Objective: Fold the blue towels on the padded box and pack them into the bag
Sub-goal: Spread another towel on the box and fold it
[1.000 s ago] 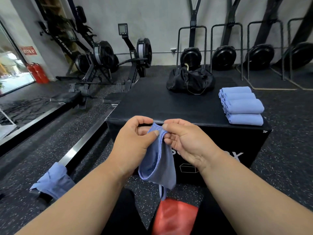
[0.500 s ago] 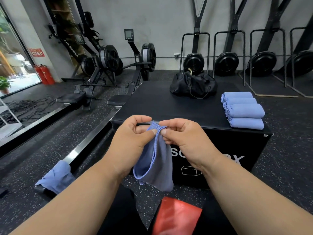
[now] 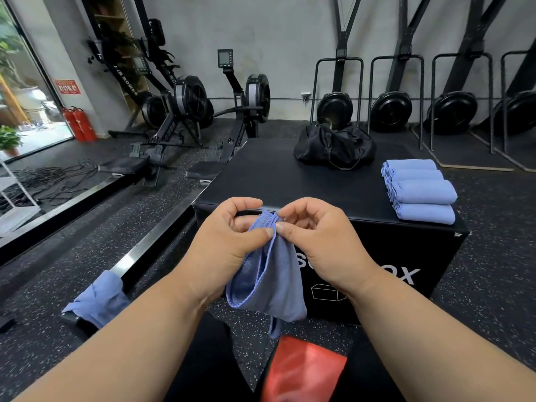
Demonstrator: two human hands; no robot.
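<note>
Meanwhile, little has changed: lower left, a crumpled towel (image 3: 97,297) waits on the floor. At centre, the left hand (image 3: 229,245) and right hand (image 3: 322,242) still pinch the hanging blue towel (image 3: 269,280) by its top edge, corners matched for folding. Upper right, bag (image 3: 333,147) and folded stack (image 3: 419,190) sit on the padded box (image 3: 261,181).

Blue towel (image 3: 272,274), held up at the near edge of the padded box (image 3: 261,181), top hem bunched and pinched between left hand (image 3: 229,242) and right hand (image 3: 319,242); the rest hangs down doubled over, stitched edge showing. Four folded blue towels (image 3: 420,191) in a row along the box's right edge, toward the near right corner. Black bag (image 3: 333,147), slumped, at the far edge. One more crumpled blue towel (image 3: 97,297) low at left, off the box.
</note>
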